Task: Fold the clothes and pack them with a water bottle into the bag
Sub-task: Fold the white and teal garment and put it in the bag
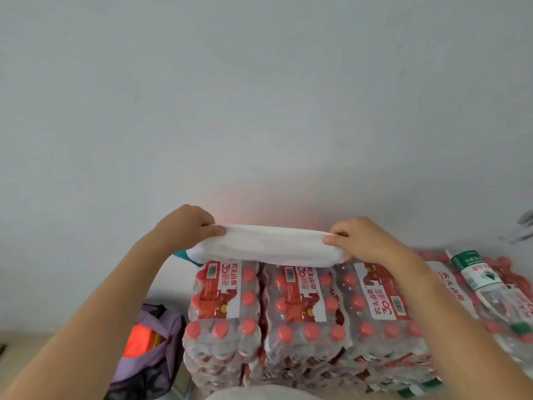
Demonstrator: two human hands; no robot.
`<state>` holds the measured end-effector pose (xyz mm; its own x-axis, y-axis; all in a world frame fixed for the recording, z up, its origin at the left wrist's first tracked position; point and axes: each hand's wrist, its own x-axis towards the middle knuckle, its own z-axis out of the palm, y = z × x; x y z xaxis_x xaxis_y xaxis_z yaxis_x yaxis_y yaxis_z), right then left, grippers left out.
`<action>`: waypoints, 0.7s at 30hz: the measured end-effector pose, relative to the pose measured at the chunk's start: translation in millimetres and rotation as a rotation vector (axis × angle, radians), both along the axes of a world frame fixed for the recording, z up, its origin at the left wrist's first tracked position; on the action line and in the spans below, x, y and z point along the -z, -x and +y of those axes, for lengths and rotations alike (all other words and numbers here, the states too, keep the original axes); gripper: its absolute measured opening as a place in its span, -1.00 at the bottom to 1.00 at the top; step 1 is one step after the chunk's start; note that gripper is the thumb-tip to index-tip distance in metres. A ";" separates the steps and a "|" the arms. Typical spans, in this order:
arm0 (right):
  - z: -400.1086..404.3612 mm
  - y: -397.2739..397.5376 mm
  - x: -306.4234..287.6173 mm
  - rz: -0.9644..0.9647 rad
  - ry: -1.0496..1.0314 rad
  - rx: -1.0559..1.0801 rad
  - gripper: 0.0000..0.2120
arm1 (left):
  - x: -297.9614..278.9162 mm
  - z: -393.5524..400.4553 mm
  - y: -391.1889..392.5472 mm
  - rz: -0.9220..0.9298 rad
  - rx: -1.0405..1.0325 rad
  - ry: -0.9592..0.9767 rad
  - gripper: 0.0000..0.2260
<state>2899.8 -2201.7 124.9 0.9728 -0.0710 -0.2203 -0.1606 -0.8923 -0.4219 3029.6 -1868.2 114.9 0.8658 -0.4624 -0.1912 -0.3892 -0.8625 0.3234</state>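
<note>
A white garment (268, 245), folded into a thick flat bundle, is held level just above the stacked packs of bottled water. My left hand (187, 223) grips its left end and my right hand (360, 241) pinches its right end. A bit of teal cloth (183, 256) shows under the left end. A single water bottle (487, 287) with a green cap and green label lies on its side on the packs at the right. The purple bag (153, 342) stands open on the floor at the lower left, with something orange inside.
Several shrink-wrapped packs of red-capped bottles (305, 313) form the work surface against a plain white wall (259, 96). A grey object (523, 226) juts in at the right edge. Pale fabric (259, 394) shows at the bottom edge.
</note>
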 end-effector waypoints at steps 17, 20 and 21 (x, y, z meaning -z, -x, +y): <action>75.5 42.8 221.0 -0.072 0.272 0.005 -0.37 | 217.4 -25.2 89.2 -0.154 -0.049 -0.059 -0.34; 77.4 58.2 229.5 -0.114 0.284 0.018 -0.34 | 221.3 -20.2 101.4 -0.193 -0.027 -0.030 -0.36; 78.2 63.2 230.5 -0.122 0.290 0.019 -0.34 | 222.3 -18.1 105.3 -0.194 -0.022 -0.030 -0.36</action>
<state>2836.6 -2123.5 -105.5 0.9887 -0.1326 -0.0700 -0.1427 -0.9755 -0.1676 2924.3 -1886.3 -107.3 0.8977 -0.4393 -0.0334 -0.4224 -0.8797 0.2186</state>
